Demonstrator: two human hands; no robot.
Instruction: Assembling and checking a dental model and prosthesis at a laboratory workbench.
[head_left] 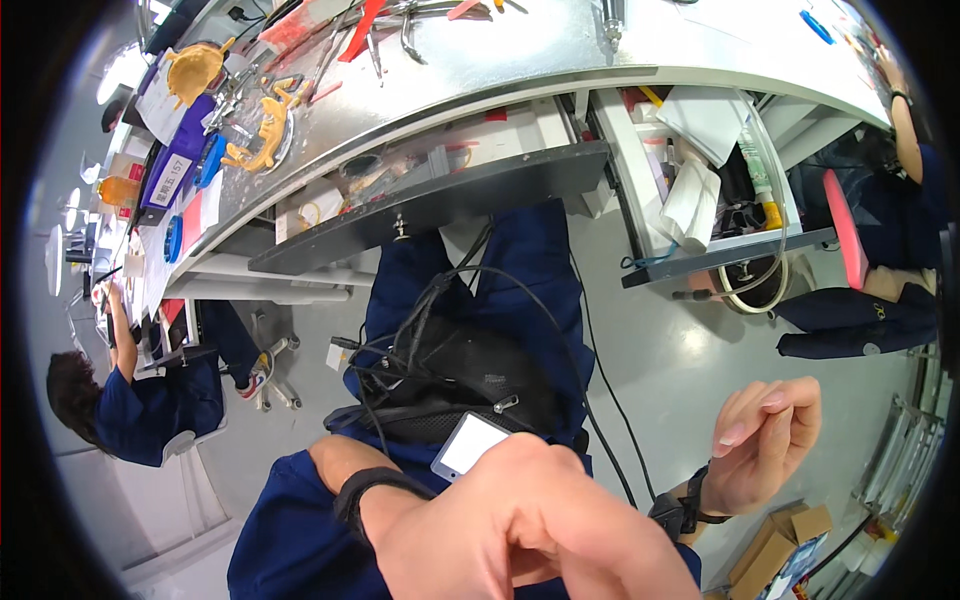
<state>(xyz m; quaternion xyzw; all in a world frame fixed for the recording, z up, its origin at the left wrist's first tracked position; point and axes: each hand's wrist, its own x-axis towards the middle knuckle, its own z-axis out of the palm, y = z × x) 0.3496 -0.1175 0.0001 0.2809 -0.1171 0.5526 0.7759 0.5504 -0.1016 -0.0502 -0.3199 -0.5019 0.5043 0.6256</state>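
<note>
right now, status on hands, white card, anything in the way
Left hand curled, grip hidden; right hand curled, nothing visible in it. White card partly behind left hand. Dark cables across black bag.

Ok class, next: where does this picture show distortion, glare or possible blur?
In the head view, the front edge of the workbench bends into an arc and the corners go black; in the head view, the bench's upper right washes out to white and the floor carries a bright glare spot; in the head view, the left hand looms large, perhaps slightly soft.
</note>
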